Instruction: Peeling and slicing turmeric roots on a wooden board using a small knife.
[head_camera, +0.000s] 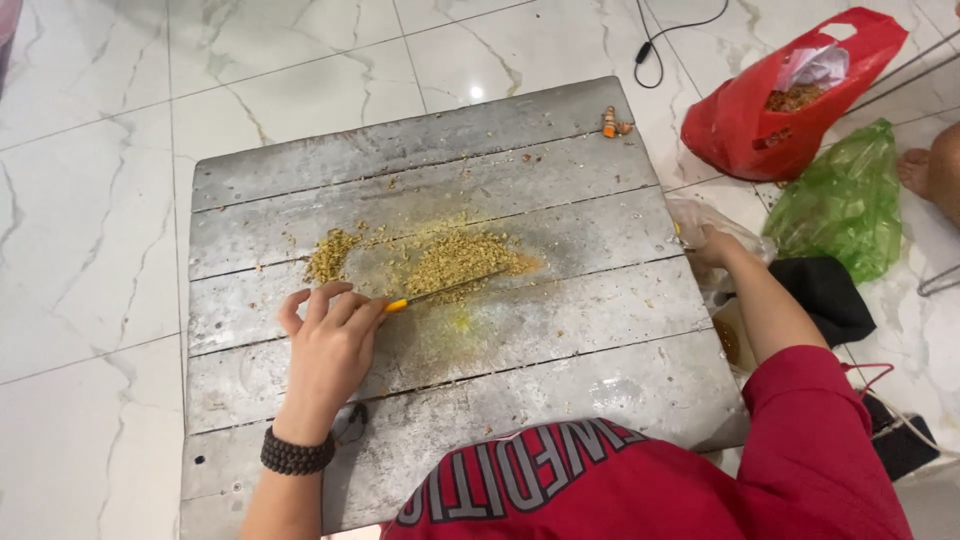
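While gripping knife (440, 292), left hand (330, 345) probably rests.

A small knife (440, 293) with a yellow handle lies nearly flat across a weathered grey plank board (560, 360), its thin blade angled up to the right into a loose heap of finely chopped yellowish-brown bits (462, 255). A second, smaller mound of the same chopped matter (330, 256) sits just to the left, with a yellow stain below the blade.
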